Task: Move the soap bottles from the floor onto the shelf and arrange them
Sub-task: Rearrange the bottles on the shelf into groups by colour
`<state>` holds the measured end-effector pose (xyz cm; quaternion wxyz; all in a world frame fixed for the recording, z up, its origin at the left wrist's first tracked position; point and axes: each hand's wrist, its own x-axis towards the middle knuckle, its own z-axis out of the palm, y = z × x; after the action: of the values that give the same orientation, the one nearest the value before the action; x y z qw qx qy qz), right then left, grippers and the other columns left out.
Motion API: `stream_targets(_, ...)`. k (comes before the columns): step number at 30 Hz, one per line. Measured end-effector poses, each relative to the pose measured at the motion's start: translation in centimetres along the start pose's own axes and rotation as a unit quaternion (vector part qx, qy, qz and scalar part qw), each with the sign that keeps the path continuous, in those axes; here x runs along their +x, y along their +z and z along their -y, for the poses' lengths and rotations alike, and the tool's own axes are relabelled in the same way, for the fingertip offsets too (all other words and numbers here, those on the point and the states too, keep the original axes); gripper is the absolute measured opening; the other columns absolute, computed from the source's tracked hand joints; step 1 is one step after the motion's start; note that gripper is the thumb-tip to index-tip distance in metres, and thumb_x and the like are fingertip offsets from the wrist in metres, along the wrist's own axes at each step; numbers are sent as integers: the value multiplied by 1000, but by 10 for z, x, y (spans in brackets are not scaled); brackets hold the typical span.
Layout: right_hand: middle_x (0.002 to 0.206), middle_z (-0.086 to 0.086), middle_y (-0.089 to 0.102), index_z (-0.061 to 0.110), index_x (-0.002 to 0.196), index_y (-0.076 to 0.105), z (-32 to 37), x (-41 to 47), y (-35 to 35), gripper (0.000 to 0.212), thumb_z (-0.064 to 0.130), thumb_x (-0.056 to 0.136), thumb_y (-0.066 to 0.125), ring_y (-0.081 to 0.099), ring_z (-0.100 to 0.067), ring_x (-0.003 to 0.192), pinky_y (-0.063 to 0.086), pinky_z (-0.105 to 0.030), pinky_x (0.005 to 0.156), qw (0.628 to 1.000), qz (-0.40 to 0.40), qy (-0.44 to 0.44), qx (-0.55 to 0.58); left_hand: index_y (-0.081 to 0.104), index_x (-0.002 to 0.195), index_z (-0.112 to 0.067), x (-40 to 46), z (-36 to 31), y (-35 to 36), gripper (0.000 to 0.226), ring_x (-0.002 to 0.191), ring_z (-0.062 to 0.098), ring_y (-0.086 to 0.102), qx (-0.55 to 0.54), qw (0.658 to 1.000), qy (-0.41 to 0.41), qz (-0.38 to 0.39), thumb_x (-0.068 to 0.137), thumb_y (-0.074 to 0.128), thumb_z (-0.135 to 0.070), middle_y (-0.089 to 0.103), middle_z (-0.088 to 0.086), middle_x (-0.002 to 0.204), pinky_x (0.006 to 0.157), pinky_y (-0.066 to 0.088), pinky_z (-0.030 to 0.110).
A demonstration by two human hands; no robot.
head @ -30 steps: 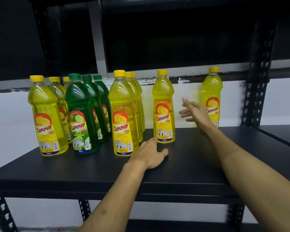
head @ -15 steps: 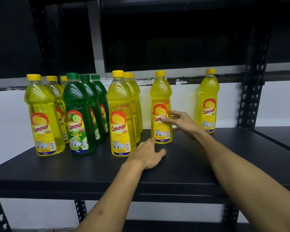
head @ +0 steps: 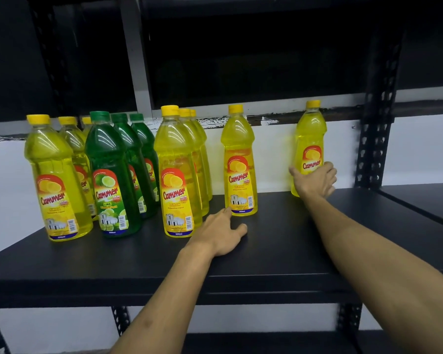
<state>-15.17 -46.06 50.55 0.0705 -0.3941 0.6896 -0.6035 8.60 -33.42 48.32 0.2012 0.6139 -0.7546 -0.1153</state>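
Yellow and green soap bottles stand upright on the black shelf (head: pixel 279 254). At the left is a row of yellow bottles (head: pixel 54 175), then a row of green bottles (head: pixel 110 162), then another yellow row (head: pixel 175 162). A single yellow bottle (head: pixel 239 162) stands right of them. At the far right, by the wall, my right hand (head: pixel 315 182) grips the lower part of a lone yellow bottle (head: pixel 311 134), thumb on its left side. My left hand (head: pixel 220 233) rests on the shelf, just in front of the single bottle's base, holding nothing.
A black perforated upright post (head: pixel 374 149) stands right of the gripped bottle, with another shelf board (head: pixel 425 200) beyond it. A dark shelf level hangs above the bottle caps. A lower shelf (head: pixel 266 343) shows beneath.
My right hand left the single middle bottle, moved right and took hold of the far right yellow bottle. My left hand stayed on the shelf.
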Motion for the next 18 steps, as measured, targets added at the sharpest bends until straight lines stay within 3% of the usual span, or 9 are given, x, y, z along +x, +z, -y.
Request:
stream_targets(5,139,-17,50,9,144,31,-15,12,7,93,46,77,84,48,-39,130,38,-54,111,997,60,38,39,23,160,-24,1,1,1,70,149,24,28,-2,1000,3,-5,101,49,-50,32,0,163,116,32,42)
stream_targets(9,139,-17,47,11,145,32,-12,9,2,91,46,78,83,47,-39,130,41,-56,108,998,61,24,-8,27,158,-23,1,1,0,68,147,25,31,-17,1000,6,-8,100,51,-49,37,1,160,114,34,41)
stream_targets(18,148,-20,35,14,151,20,2,-10,-17,112,62,71,82,38,-41,138,40,-56,111,984,156,-1,-88,34,155,-23,-3,1,-3,63,141,27,41,-48,999,3,-10,100,54,-46,44,6,153,108,39,39)
